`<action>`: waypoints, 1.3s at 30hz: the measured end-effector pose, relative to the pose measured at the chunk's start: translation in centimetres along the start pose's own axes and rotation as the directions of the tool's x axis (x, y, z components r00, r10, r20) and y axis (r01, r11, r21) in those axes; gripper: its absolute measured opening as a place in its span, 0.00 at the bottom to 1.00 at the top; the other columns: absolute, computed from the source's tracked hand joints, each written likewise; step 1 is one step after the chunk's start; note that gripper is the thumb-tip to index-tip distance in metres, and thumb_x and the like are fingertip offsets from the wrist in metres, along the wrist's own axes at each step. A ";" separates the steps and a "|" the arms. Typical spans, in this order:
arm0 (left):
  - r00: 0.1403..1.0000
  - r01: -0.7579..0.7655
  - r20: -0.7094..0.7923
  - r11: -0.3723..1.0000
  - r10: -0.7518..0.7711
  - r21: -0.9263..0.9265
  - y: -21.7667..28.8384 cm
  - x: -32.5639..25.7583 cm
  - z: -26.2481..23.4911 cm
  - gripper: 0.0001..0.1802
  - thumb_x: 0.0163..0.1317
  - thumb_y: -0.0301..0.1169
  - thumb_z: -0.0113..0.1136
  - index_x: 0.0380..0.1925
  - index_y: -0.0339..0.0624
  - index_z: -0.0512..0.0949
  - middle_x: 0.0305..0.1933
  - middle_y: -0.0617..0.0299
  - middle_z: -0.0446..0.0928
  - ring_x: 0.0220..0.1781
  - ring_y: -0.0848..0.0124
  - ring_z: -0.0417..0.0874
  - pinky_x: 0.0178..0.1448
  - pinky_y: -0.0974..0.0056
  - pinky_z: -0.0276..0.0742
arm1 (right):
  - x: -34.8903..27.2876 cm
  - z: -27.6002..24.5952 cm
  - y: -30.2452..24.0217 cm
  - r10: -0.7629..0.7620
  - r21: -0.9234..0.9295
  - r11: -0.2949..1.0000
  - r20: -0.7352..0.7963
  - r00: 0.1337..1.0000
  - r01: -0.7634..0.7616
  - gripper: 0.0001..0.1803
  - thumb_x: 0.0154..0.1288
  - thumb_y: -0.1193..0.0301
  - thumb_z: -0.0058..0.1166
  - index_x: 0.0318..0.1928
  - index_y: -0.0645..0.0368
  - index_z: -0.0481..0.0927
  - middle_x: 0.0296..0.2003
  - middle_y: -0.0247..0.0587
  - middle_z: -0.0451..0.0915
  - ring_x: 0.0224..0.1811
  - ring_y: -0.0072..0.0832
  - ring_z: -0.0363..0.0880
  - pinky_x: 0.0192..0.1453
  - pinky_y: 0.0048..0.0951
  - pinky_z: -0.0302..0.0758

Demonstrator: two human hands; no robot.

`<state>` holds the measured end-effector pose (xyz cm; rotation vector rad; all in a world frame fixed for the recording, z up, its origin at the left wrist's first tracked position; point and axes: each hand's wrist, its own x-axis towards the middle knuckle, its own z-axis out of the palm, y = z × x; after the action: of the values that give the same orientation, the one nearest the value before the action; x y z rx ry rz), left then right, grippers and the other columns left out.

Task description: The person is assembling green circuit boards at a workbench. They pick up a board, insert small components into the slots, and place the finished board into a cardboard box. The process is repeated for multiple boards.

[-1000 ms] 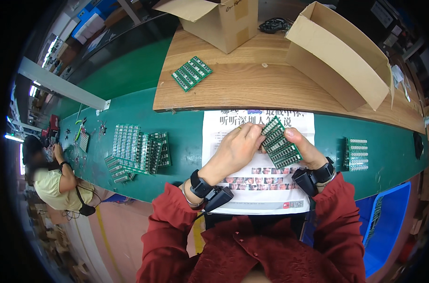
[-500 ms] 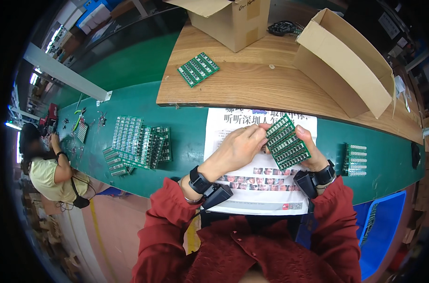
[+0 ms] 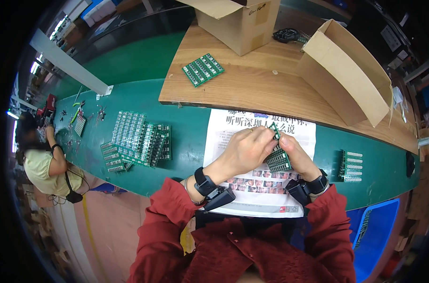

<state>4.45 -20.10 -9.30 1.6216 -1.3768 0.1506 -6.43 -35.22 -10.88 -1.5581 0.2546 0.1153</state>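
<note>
Newsprint (image 3: 218, 160), white with dark headlines and rows of small photographs, lay flat on the long green surface (image 3: 188, 137), probably to cushion whatever was handled over it. Above it, a green rectangular circuit board (image 3: 279, 162) with rows of small pale components was held tilted between both hands, apparently so the fingers could reach its edge. An overlapping stack of green component-studded boards (image 3: 135, 140) sat to the left and a smaller pile of green boards (image 3: 352, 166) to the right, both beside the paper, likely to keep them within reach yet out from under the wrists.

The left hand (image 3: 252, 148) was curled closed, fingers bunched and pinching the board's upper left part; its knuckles hid the exact contact. The right hand (image 3: 297, 153) was clamped on the board's right edge, thumb along it, the other fingers mostly hidden.
</note>
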 end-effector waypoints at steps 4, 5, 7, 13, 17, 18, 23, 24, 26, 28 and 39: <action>0.999 -0.043 0.029 0.999 0.043 -0.007 0.0 -0.1 -0.4 0.06 0.56 0.21 0.58 0.31 0.37 0.70 0.26 0.53 0.72 0.25 0.54 0.76 0.28 0.57 0.72 | 0.2 0.0 -0.1 -0.007 -0.052 0.999 0.019 1.000 0.008 0.42 0.67 0.46 0.41 0.63 0.75 0.61 0.58 0.59 0.70 0.63 0.39 0.66 0.66 0.32 0.60; 0.998 -0.058 0.034 0.996 0.060 -0.063 -0.2 -0.1 -0.6 0.06 0.56 0.21 0.58 0.31 0.37 0.70 0.26 0.53 0.72 0.25 0.54 0.76 0.28 0.58 0.72 | 0.1 0.0 -0.1 -0.014 -0.063 0.998 0.027 1.000 0.016 0.41 0.67 0.46 0.41 0.63 0.74 0.63 0.56 0.57 0.71 0.61 0.38 0.68 0.65 0.31 0.62; 0.995 -0.081 0.035 0.982 0.088 -0.169 -0.7 -0.3 -1.0 0.05 0.57 0.21 0.57 0.31 0.37 0.70 0.25 0.53 0.72 0.25 0.54 0.76 0.28 0.59 0.72 | -0.4 0.5 -1.9 0.098 0.182 0.978 0.060 0.993 -0.107 0.39 0.67 0.46 0.41 0.61 0.71 0.65 0.52 0.52 0.73 0.57 0.34 0.70 0.62 0.29 0.64; 0.999 0.002 -0.032 0.990 -0.007 -0.141 0.3 0.2 -0.8 0.05 0.57 0.21 0.57 0.32 0.37 0.71 0.25 0.54 0.74 0.27 0.55 0.78 0.29 0.59 0.73 | -0.3 0.7 -1.7 -0.062 0.108 0.993 0.076 0.995 0.054 0.34 0.68 0.47 0.40 0.58 0.67 0.68 0.49 0.43 0.74 0.52 0.26 0.70 0.58 0.25 0.65; 0.997 -0.077 -0.008 0.994 0.076 -0.076 -0.5 -0.4 -0.2 0.07 0.56 0.21 0.58 0.34 0.37 0.71 0.26 0.53 0.74 0.26 0.55 0.79 0.29 0.58 0.75 | -0.4 0.8 -1.9 0.000 0.152 0.988 0.067 0.998 -0.010 0.33 0.69 0.48 0.40 0.58 0.66 0.68 0.47 0.40 0.75 0.48 0.23 0.72 0.52 0.24 0.69; 0.999 -0.045 -0.023 0.997 0.044 -0.070 -0.6 -0.7 -0.1 0.08 0.56 0.22 0.59 0.34 0.37 0.71 0.26 0.53 0.74 0.26 0.55 0.79 0.29 0.58 0.75 | -0.8 1.1 -2.8 0.057 0.195 0.979 0.053 0.997 -0.066 0.32 0.70 0.48 0.40 0.59 0.65 0.68 0.46 0.39 0.75 0.47 0.22 0.72 0.50 0.23 0.69; 0.998 -0.035 0.044 0.999 0.034 0.029 -0.6 -0.5 -0.1 0.07 0.56 0.23 0.59 0.30 0.39 0.70 0.26 0.53 0.74 0.26 0.53 0.79 0.28 0.57 0.75 | -1.1 1.5 -3.2 0.092 0.252 0.964 -0.010 0.996 -0.087 0.31 0.70 0.49 0.39 0.59 0.63 0.68 0.43 0.35 0.75 0.42 0.19 0.72 0.44 0.21 0.71; 0.998 -0.044 0.053 0.999 0.043 0.024 -0.6 -0.4 -0.1 0.07 0.56 0.22 0.59 0.30 0.39 0.70 0.25 0.53 0.74 0.25 0.53 0.78 0.28 0.57 0.75 | -1.1 1.5 -3.1 0.096 0.251 0.964 -0.011 0.995 -0.090 0.31 0.70 0.49 0.39 0.59 0.63 0.68 0.43 0.35 0.75 0.43 0.19 0.72 0.45 0.21 0.71; 0.997 -0.052 0.052 0.999 0.052 -0.014 -0.6 -0.5 0.0 0.07 0.56 0.22 0.59 0.28 0.39 0.69 0.25 0.53 0.73 0.25 0.53 0.78 0.28 0.57 0.75 | -1.0 1.4 -3.0 0.079 0.249 0.965 0.001 0.997 -0.077 0.31 0.70 0.50 0.40 0.59 0.63 0.69 0.44 0.35 0.75 0.42 0.19 0.72 0.45 0.21 0.71; 0.998 -0.060 0.029 0.995 0.062 -0.077 -0.7 -0.5 -0.3 0.07 0.56 0.22 0.59 0.27 0.39 0.69 0.24 0.54 0.73 0.25 0.54 0.78 0.27 0.57 0.74 | -0.9 1.4 -3.1 0.033 0.242 0.969 0.025 0.999 -0.038 0.31 0.70 0.50 0.40 0.59 0.63 0.69 0.44 0.35 0.75 0.42 0.19 0.72 0.44 0.21 0.71; 1.000 -0.006 0.028 1.000 0.006 -0.010 -0.5 -0.6 0.2 0.08 0.55 0.24 0.62 0.31 0.39 0.71 0.28 0.52 0.77 0.27 0.55 0.81 0.28 0.59 0.78 | -1.0 1.2 -2.8 0.078 0.264 0.962 -0.034 0.996 -0.067 0.32 0.68 0.47 0.41 0.58 0.61 0.70 0.43 0.33 0.76 0.40 0.18 0.74 0.43 0.20 0.72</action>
<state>4.54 -19.90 -10.06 1.6172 -1.4021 0.1250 -6.62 -34.02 -7.91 -1.2890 0.3483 0.1000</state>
